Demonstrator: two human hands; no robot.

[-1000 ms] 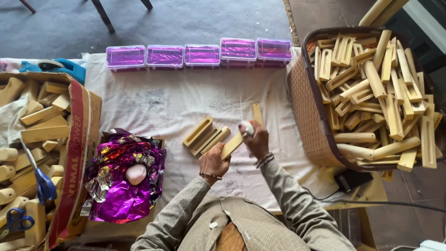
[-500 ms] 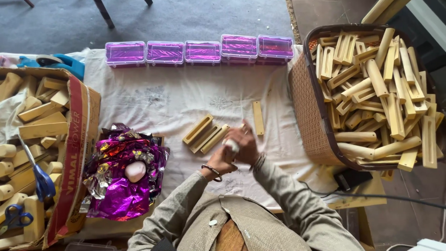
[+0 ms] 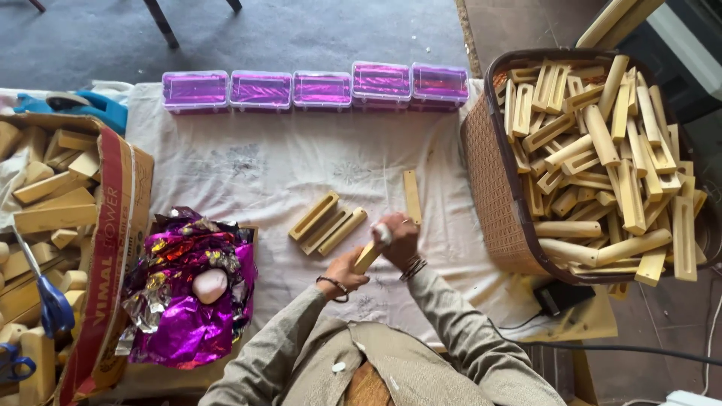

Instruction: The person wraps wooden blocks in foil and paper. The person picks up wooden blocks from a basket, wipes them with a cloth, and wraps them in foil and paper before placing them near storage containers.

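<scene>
Gripping one end of a short wooden stick (image 3: 367,257), the left hand (image 3: 344,269) holds it tilted above the white cloth (image 3: 248,169) that covers the table, while the right hand (image 3: 398,239) is closed on a small white lump (image 3: 383,234) pressed against the stick's upper end. Just beyond the stick, three slotted wooden pieces (image 3: 327,223) lie side by side on the cloth, and a single flat strip (image 3: 411,197) lies near them, toward the woven basket (image 3: 492,180) heaped with similar wooden pieces. A row of purple plastic boxes (image 3: 322,89) lines the far edge of the cloth. Left of the stick sits crumpled purple foil (image 3: 188,316) with a pale lump (image 3: 209,286) on it, beside a cardboard box (image 3: 113,225) holding wooden blocks and blue-handled scissors (image 3: 53,304).
</scene>
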